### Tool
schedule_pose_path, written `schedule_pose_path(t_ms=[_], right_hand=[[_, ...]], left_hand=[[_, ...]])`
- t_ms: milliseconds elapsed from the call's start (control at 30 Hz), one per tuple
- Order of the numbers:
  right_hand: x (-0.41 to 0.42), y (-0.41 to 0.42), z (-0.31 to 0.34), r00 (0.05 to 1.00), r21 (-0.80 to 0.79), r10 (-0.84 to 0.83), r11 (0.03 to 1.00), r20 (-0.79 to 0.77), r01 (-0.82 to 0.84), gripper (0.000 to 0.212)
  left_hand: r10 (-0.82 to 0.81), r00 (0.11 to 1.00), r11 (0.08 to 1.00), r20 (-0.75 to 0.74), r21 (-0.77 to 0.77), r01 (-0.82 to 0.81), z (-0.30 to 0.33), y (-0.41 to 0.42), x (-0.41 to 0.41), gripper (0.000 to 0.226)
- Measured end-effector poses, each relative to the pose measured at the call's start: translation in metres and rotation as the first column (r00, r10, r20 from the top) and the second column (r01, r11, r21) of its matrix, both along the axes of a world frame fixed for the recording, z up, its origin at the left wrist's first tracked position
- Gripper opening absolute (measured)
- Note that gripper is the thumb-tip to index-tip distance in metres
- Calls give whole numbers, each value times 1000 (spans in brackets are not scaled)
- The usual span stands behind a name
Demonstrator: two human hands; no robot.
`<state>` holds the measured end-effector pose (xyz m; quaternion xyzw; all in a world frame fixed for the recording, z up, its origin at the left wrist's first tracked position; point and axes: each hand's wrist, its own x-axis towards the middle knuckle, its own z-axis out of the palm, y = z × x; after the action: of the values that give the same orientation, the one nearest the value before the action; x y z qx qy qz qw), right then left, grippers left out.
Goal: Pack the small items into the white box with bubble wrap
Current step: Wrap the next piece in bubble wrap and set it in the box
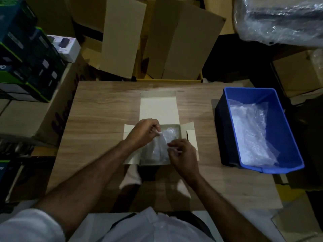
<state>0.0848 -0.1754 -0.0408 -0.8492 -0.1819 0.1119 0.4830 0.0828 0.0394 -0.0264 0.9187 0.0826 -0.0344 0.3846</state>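
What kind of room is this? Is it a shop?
More likely a stockroom or packing area than a shop. Cardboard cartons stand behind the table, boxed products are stacked at the left, and a blue bin holds bubble wrap.

Cardboard cartons and dark retail boxes surround the wooden table.

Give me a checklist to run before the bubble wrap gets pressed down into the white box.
1. White box lid and side flaps open: ok.
2. Left hand pinches the bubble wrap: ok.
3. Right hand pinches its other edge: ok.
4. Wrap sits over the box cavity: ok.
5. Small items inside the wrap: cannot tell.
6. Spare wrap in the blue bin: ok.
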Motion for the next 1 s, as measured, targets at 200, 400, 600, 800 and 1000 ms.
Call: schedule_pose_path(t_ms=[200, 400, 600, 800, 1000], right_hand=[[-14, 8, -19, 962, -235, 261, 933, -86, -274, 32], [-11, 9, -15, 939, -332, 344, 884, -14, -329, 27], [-8, 18, -16, 927, -431, 368, 849, 68, -306, 35], [-8, 23, -19, 913, -460, 400, 826, 74, -325, 38], [-10, 21, -12, 932, -406, 362, 856, 28, -320, 53]], left_hand=[[-68, 995, 978, 68, 203, 53, -28, -3, -2, 26], [-82, 997, 968, -4, 236, 80, -22, 1, -30, 75], [-44, 999, 931, -23, 362, 50, -22, 0, -33, 74], [-110, 993, 910, -52, 397, 122, -21, 4, -37, 72], [-280, 906, 767, -319, 492, 411, -17, 5, -15, 76]])
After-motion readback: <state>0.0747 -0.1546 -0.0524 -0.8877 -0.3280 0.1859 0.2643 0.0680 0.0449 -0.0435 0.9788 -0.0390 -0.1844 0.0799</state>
